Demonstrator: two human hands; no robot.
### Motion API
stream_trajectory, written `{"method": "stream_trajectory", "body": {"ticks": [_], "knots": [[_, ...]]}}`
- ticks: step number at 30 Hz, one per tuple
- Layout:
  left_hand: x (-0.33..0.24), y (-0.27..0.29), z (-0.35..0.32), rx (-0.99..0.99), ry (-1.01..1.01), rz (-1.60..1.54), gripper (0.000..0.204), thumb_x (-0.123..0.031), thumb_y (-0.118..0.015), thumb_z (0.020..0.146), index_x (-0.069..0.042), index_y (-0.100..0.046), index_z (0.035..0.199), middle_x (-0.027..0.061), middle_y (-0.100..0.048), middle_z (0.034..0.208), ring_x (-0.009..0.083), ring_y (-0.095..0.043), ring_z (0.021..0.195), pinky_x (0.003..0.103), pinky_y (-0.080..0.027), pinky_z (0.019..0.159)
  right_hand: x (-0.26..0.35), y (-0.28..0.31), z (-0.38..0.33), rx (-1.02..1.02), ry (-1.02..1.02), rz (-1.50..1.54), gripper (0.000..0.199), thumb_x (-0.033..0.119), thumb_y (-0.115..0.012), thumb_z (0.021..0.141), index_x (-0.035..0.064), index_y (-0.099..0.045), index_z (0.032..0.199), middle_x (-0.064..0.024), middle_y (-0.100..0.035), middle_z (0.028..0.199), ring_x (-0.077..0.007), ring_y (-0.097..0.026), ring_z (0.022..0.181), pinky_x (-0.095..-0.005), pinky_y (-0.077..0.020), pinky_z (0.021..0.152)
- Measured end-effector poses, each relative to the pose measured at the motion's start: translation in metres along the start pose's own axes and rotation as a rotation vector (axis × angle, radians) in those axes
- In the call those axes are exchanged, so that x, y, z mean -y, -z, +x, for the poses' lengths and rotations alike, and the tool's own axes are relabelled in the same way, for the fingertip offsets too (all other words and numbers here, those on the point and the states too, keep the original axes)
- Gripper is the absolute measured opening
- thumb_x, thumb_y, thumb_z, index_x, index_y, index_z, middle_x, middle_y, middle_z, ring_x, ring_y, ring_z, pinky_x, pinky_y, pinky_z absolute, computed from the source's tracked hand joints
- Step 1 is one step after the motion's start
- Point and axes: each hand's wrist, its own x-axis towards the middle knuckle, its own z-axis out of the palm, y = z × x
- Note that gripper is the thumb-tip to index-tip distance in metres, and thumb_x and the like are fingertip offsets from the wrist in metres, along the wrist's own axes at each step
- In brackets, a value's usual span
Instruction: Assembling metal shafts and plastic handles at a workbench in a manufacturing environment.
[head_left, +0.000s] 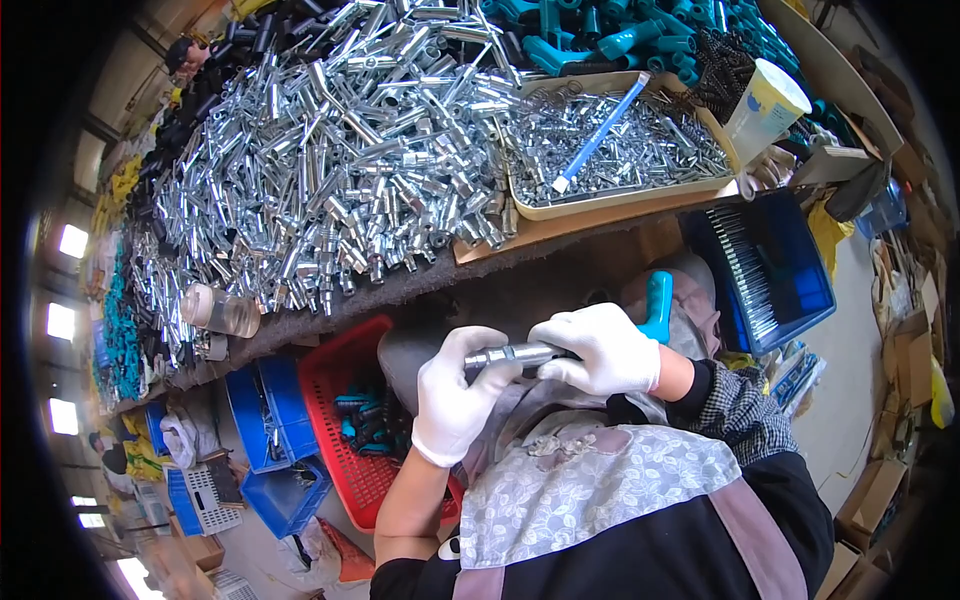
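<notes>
Both my gloved hands are closed on one metal tube with a teal handle, held over my lap below the table edge.

My left hand [455, 395], in a white glove, wraps the near end of the metal tube [508, 355], and my right hand [600, 350] grips it just beside, the two hands nearly touching. The teal handle [659, 305] sticks up behind my right hand. Above them I see the table [560, 232] heaped with a pile of shiny tubes [330, 160], and a tray of screws [620, 150] with a blue stick [600, 132] lying across it. A red basket [345, 400] holding teal parts sits under my left hand, and a blue bin [770, 270] stands near my right.
</notes>
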Motion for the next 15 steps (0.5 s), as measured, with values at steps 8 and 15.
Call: {"method": "stream_trajectory", "body": {"ticks": [8,15], "knots": [[-0.028,0.019,0.03,0.464,-0.714,0.189,0.034,-0.017,-0.077,0.071,-0.016,-0.069,0.104,0.007,-0.065,0.082,0.0274,-0.063,0.066,0.037,-0.051,0.057,-0.028,0.006,-0.003,0.784,-0.1,1.367,0.041,0.038,-0.064,0.097,-0.0012,-0.067,0.088,-0.0011,-0.06,0.069,-0.0079,-0.049,0.054,-0.0261,-0.0381,0.052],[-0.026,0.01,0.02,0.041,-0.084,0.059,0.034,-0.022,-0.083,0.079,-0.003,-0.067,0.101,0.0136,-0.069,0.088,0.0245,-0.071,0.073,0.034,-0.054,0.065,-0.005,0.021,0.007,0.031,0.058,0.176,0.046,0.043,-0.066,0.091,0.0002,-0.066,0.106,-0.0198,-0.064,0.077,-0.0408,-0.064,0.074,-0.0456,-0.0501,0.067]]}}
